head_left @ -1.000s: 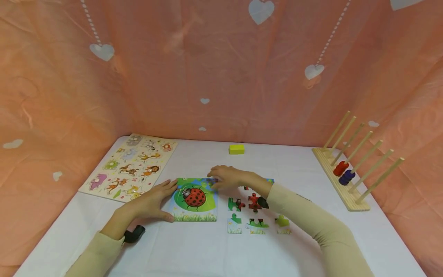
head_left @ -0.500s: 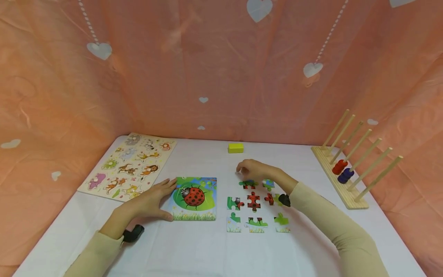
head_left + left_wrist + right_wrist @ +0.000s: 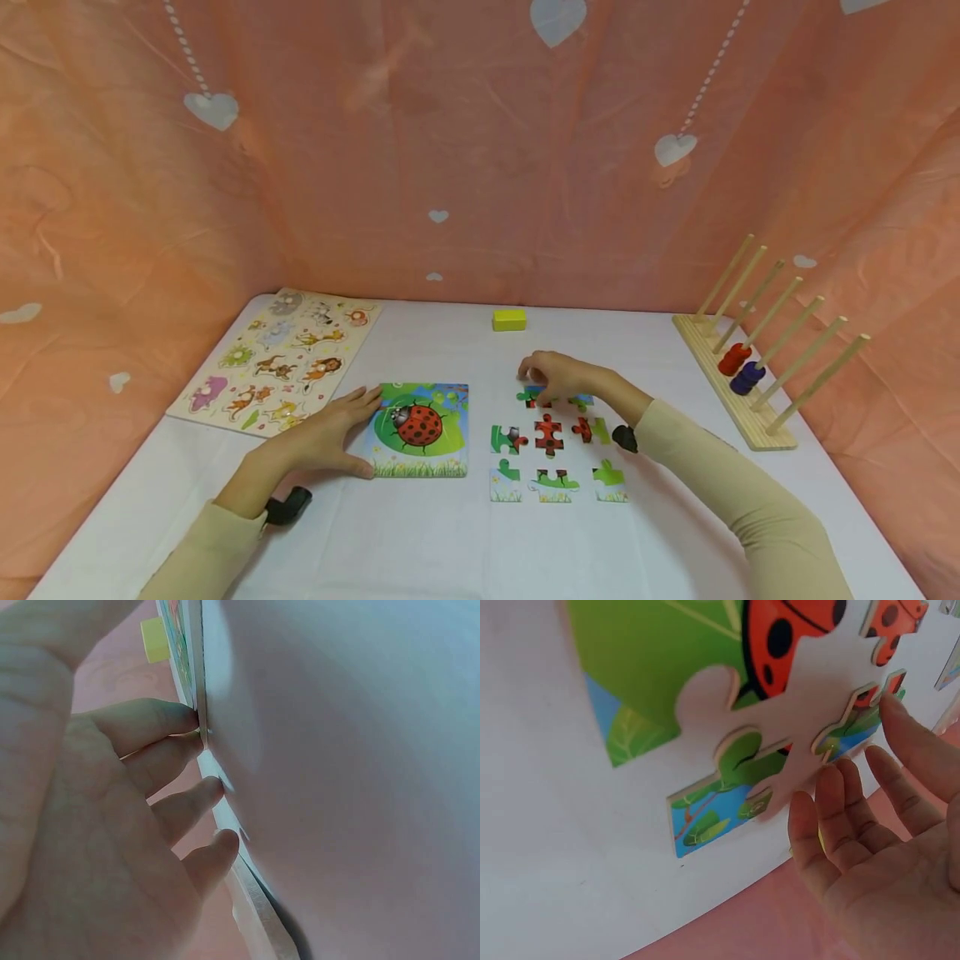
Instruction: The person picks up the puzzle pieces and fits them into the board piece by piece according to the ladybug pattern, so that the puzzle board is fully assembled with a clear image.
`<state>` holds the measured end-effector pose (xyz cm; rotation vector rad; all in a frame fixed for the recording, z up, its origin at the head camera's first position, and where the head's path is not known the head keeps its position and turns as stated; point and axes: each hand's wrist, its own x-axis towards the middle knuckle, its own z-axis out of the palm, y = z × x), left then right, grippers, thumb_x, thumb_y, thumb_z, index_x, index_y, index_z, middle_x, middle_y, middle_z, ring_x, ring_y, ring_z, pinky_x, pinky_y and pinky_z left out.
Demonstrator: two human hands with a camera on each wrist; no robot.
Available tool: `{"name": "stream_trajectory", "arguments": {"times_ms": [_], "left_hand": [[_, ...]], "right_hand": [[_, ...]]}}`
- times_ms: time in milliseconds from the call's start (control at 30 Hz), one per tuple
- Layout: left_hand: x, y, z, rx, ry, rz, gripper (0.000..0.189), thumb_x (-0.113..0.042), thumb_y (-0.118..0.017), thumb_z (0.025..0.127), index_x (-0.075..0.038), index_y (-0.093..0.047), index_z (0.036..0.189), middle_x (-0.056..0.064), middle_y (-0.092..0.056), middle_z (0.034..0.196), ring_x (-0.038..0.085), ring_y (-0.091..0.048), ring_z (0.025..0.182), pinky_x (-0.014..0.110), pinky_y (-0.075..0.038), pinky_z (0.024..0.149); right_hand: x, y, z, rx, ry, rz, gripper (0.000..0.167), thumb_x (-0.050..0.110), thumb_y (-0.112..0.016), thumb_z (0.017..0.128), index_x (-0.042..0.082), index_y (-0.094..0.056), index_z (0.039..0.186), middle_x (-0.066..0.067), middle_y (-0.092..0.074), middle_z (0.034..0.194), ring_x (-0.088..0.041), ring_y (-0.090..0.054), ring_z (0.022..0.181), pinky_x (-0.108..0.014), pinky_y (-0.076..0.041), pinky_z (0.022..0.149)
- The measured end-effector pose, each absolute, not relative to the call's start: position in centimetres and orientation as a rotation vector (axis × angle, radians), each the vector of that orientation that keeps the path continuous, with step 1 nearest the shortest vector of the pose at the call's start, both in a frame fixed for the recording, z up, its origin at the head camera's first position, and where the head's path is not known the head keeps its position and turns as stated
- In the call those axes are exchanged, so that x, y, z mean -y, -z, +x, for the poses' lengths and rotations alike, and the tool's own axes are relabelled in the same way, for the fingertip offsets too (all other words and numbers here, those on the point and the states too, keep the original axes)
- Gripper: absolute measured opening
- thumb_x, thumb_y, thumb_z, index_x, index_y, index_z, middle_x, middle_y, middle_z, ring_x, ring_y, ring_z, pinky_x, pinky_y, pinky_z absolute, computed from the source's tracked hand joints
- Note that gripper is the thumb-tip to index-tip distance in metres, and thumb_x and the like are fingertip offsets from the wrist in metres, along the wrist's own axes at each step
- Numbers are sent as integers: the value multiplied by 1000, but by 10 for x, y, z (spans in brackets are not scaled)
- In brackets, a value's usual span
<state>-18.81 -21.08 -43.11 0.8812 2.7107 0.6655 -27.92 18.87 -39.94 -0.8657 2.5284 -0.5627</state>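
My left hand point(image 3: 330, 433) rests along the left edge of a square ladybug picture board point(image 3: 420, 433), its fingertips and thumb touching that edge. To the right of the board, loose ladybug puzzle pieces lie spread in rows. Around the top middle puzzle piece point(image 3: 855, 724), green, blue and red, my right hand point(image 3: 558, 375) sets its thumb on the near edge and its fingers on the far edge, pinching it. A blue-green corner piece point(image 3: 712, 814) lies just right of that hand. A red centre piece point(image 3: 549, 436) lies nearer me.
An animal peg puzzle board point(image 3: 277, 362) lies at the back left. A yellow block point(image 3: 509, 320) stands at the back. On the right stands a wooden peg rack point(image 3: 738, 392) with red rings point(image 3: 734, 359) and blue rings point(image 3: 747, 378). A pink curtain point(image 3: 480, 167) hangs behind.
My right hand has moved right from the picture board's top corner to the top middle puzzle piece, and its thumb has come down there. My left hand has stayed at the board.
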Motion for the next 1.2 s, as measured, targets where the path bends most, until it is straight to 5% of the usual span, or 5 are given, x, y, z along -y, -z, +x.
{"name": "stream_trajectory", "arguments": {"times_ms": [400, 1200], "left_hand": [[211, 435, -190, -2707, -672, 873, 108, -52, -86, 70, 9, -40, 146, 22, -24, 161, 50, -18, 146, 65, -22, 113], [212, 434, -189, -2712, -665, 844, 109, -53, -86, 70, 8, -40, 147, 20, -24, 161, 48, -17, 147, 64, -22, 113]], "right_hand": [[-187, 402, -276, -2534, 571, -924, 34, -6, -78, 81, 1, -62, 110, -6, -56, 87, -17, -48, 78, -26, -44, 69], [-188, 397, -275, -2582, 463, -909, 26, 3, -81, 83, 4, -62, 102, -6, -50, 94, -17, -47, 84, -28, -44, 75]]}}
